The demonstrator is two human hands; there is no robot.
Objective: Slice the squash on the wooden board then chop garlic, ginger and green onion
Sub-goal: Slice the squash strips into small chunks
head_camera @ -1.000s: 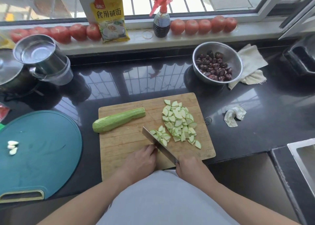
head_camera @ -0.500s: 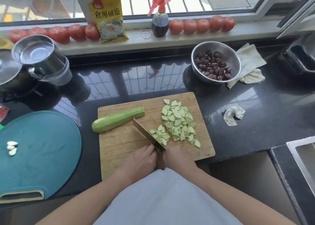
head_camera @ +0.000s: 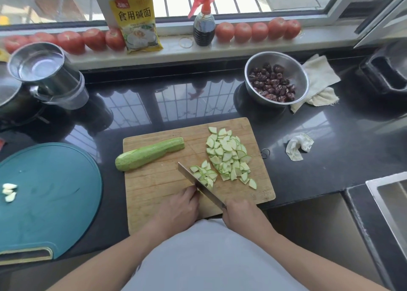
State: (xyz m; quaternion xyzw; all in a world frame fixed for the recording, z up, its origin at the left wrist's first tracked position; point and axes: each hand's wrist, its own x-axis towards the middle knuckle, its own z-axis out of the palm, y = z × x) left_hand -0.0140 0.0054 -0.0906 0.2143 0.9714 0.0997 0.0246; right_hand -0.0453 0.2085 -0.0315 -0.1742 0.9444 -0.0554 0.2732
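Note:
A wooden board [head_camera: 154, 185] lies on the black counter. On its far left rests a long half of green squash [head_camera: 149, 154], cut side down. A pile of pale squash slices [head_camera: 229, 154] covers the board's right side. My right hand [head_camera: 240, 213] grips the handle of a knife [head_camera: 198, 182], whose blade lies slanted against a small heap of slices. My left hand [head_camera: 178, 209] is curled on the board just left of the blade; whether it holds a squash piece is hidden. Peeled garlic cloves [head_camera: 8, 191] sit on a teal round board [head_camera: 55, 191].
A steel bowl of dark red dates [head_camera: 276, 79] and a cloth [head_camera: 319, 79] sit at the back right. A crumpled tissue [head_camera: 298, 146] lies right of the board. Steel pots [head_camera: 41, 74] stand at the back left. Tomatoes, a yellow packet [head_camera: 136, 19] and a spray bottle [head_camera: 203, 21] line the sill. A sink [head_camera: 389, 202] is at right.
The knife went forward and left, then came back to the right, with its blade still beside the small heap of slices. My left hand stayed curled on the board.

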